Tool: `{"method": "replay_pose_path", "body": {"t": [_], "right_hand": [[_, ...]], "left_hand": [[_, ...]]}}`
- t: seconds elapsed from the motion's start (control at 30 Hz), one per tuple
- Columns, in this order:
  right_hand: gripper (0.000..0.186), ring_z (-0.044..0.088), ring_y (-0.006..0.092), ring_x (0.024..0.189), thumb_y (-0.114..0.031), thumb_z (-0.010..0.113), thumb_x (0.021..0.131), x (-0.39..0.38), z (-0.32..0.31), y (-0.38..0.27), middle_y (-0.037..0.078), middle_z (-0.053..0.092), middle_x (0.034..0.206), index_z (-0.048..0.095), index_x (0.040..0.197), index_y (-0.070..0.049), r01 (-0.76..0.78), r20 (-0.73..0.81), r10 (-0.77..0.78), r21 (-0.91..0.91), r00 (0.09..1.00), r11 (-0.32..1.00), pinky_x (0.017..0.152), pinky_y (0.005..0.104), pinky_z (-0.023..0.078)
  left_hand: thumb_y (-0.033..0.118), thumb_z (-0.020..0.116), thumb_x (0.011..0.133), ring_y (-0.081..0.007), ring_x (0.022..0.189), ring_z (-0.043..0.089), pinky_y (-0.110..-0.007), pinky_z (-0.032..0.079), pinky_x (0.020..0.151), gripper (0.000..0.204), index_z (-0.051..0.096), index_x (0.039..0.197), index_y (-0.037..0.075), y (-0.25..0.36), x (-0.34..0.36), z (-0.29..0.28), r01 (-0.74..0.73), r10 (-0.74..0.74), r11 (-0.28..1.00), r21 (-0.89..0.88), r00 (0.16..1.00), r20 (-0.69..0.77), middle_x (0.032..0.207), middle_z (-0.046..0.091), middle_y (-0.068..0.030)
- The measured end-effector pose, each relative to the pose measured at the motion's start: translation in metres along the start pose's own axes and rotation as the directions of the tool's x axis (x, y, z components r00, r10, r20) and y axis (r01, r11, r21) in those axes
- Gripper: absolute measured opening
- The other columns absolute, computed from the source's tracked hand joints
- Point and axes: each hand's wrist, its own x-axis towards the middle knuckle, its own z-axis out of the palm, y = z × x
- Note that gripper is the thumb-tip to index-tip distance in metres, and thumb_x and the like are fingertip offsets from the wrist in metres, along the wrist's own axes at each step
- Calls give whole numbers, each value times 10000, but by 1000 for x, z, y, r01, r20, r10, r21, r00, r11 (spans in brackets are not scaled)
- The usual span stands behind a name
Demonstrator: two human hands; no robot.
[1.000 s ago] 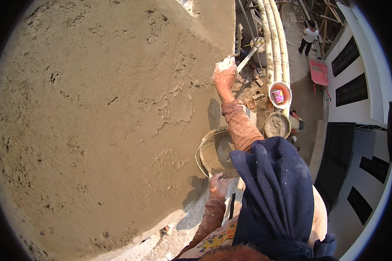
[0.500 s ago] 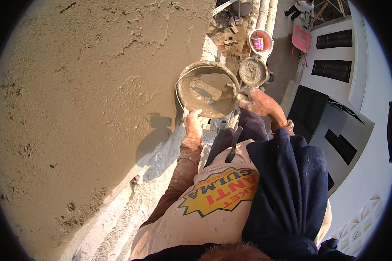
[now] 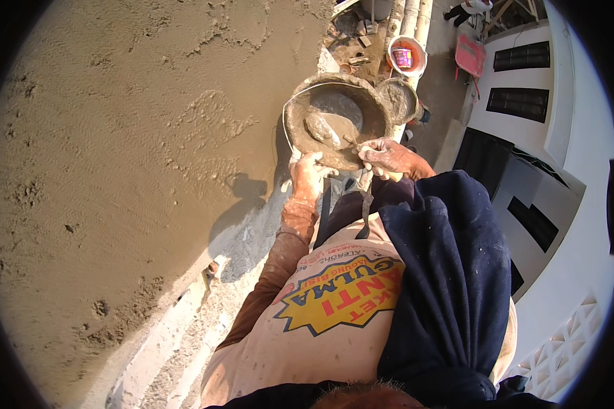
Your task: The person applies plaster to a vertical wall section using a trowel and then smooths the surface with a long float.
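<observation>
Mortared surface [image 3: 129,157], hands [image 3: 307,177] at bucket [image 3: 372,102]

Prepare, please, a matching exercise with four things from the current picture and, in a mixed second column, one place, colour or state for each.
Column one:
1. left hand
2. right hand
3. trowel
4. wheelbarrow

Column two:
A. red
B. gripping a tool's handle
C. at the near rim of the large bucket
D. blade inside the large bucket

Right pairs: 1-C, 2-B, 3-D, 4-A.
</observation>
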Motion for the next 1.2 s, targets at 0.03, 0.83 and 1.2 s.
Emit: {"method": "replay_pose_path", "body": {"t": [0.03, 0.83, 1.2], "right_hand": [[221, 513, 80, 504, -228, 668, 945, -6, 1, -1, 2, 607, 732, 645, 1062, -42, -4, -41, 8, 106, 999, 994, 446, 237, 423], [461, 544, 99, 569, -162, 658, 910, 112, 64, -329, 14, 592, 767, 546, 1306, 44, 903, -493, -812, -113, 311, 415, 560, 267, 475], [392, 652, 430, 929, -247, 634, 858, -40, -8, -67, 277, 669, 935, 630, 1110, 52, 184, 0, -413, -895, 911, 407, 794, 476, 517]], "left_hand": [[152, 531, 920, -366, 923, 669, -455, 576, 826, 333, 547, 1166, -73, 0, 1, 7, 39, -39, 999, -2, 998, -52, 1055, 638, -236], [131, 578, 832, -363, 1015, 626, -513, 532, 884, 329, 541, 1140, 22, -14, 9, -42, 5, -7, 973, -233, 1000, -8, 1136, 608, -156], [160, 651, 797, -319, 854, 674, -398, 571, 712, 311, 588, 1042, -21, -14, -2, -24, -117, 107, 992, -44, 975, -194, 949, 623, -151]]}}
